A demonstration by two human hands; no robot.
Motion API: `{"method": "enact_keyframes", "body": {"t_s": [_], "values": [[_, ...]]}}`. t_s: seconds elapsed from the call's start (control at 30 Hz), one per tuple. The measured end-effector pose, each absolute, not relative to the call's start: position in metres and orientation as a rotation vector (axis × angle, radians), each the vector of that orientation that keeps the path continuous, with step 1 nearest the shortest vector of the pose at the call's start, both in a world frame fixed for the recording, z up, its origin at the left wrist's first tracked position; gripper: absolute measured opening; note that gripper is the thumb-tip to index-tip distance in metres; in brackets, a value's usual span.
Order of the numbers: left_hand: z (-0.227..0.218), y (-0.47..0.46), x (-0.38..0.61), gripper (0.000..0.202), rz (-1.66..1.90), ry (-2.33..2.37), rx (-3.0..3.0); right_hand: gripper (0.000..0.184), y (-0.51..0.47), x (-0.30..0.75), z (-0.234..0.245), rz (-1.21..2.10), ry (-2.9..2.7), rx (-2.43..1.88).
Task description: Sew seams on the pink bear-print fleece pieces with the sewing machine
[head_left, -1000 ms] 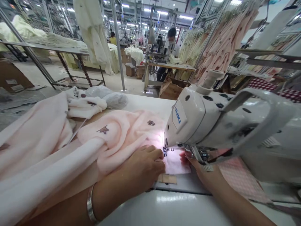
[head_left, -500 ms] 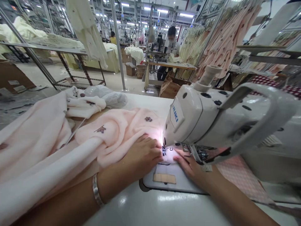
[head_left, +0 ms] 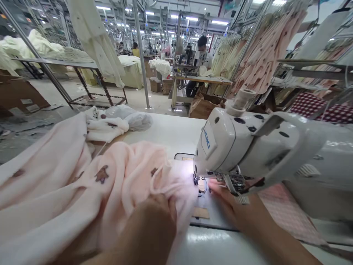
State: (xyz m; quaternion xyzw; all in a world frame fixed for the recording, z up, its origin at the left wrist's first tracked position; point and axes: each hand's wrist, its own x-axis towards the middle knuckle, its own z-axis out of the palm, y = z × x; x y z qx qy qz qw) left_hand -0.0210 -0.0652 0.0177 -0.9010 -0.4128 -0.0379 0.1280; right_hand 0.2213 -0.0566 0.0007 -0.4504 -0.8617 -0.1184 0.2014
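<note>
Garment factory/sewing wkshp. Near R: white JUKI sewing mach. (head_left: 223, 143) w/ pink fabric (head_left: 138, 165) to its L. Far ctr: 2nd workstation (head_left: 204, 78), person (head_left: 196, 57) at it. Far R: pink garments (head_left: 264, 55) & cream garments (head_left: 226, 55) hung in rows. Far L: table (head_left: 79, 65) piled w/ cream cloth (head_left: 46, 48). Strip lights (head_left: 220, 22) overhead; cardboard boxes (head_left: 155, 86) on floor (head_left: 134, 101).

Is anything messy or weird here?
Yes: crumpled greyish sheets, maybe plastic, lie strewn by the brown cardboard box on the left, looking untidy. The pale-pink fabric with brown motifs is bunched, but I see no damage.
</note>
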Motion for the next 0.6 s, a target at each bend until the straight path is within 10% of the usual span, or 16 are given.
{"method": "enact_keyframes", "body": {"t_s": [0.6], "values": [[0.003, -0.002, -0.010, 0.016, -0.383, -1.043, -2.957, 0.027, -0.068, 0.194, -0.012, -0.162, -2.530, -1.070]]}}
